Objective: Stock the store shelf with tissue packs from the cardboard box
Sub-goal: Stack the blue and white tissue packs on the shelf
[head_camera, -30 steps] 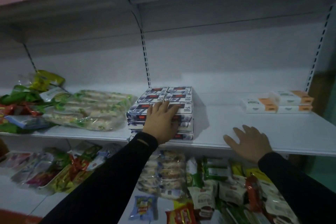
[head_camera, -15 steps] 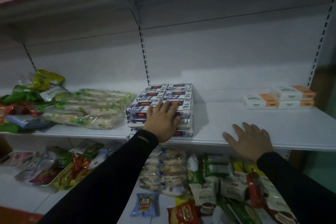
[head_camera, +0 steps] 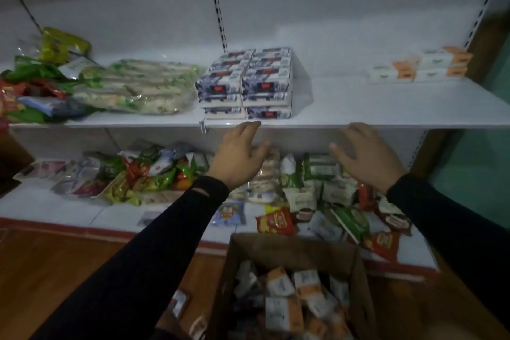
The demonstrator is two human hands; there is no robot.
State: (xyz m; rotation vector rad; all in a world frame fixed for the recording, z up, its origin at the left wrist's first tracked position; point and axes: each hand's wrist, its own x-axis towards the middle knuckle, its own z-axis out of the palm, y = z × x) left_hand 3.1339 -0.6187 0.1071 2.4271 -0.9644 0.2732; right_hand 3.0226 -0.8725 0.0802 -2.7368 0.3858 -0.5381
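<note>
Just above both slack, empty hands' grip (head_camera: 239,156) (head_camera: 367,156), tissue stack (head_camera: 245,83) sits shelved.

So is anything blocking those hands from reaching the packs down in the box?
Nothing visible. Both hands, left and right, are empty, and the cardboard box is open-topped with its tissue packs uncovered.

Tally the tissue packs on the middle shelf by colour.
Blue packs: 18, if all 3 visible layers are full like the top layer of 6
Orange packs: 3, though blurred
Total: 21
</note>
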